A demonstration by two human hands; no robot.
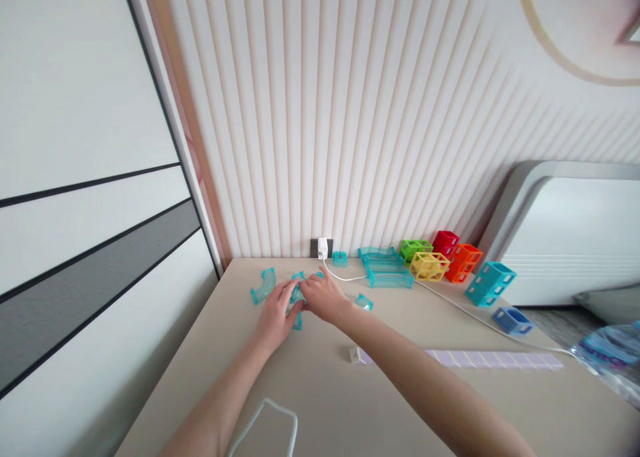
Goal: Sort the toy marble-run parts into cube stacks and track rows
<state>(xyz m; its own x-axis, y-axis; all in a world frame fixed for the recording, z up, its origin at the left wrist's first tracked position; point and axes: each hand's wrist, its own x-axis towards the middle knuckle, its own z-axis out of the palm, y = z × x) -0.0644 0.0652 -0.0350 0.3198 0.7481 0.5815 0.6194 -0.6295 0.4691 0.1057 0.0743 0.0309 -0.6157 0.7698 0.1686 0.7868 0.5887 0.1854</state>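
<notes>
My left hand (277,307) and my right hand (323,295) come together at the far left of the table. Between them is a translucent teal plastic track piece (297,292), partly covered by my fingers. Both hands are closed on it, fingers bent and pressing from either side. Another teal end (298,322) pokes out below my left thumb; whether it joins the same piece I cannot tell. A curved teal track piece (265,286) lies left of my left hand. One more curved piece (364,302) shows just beyond my right wrist.
Straight teal track pieces (390,280) and a small teal piece (340,258) lie by the wall. A charger (323,248) trails a white cable (465,312) across the table. Coloured block frames (464,264) stand back right. A lilac segmented strip (493,359) passes under my right forearm.
</notes>
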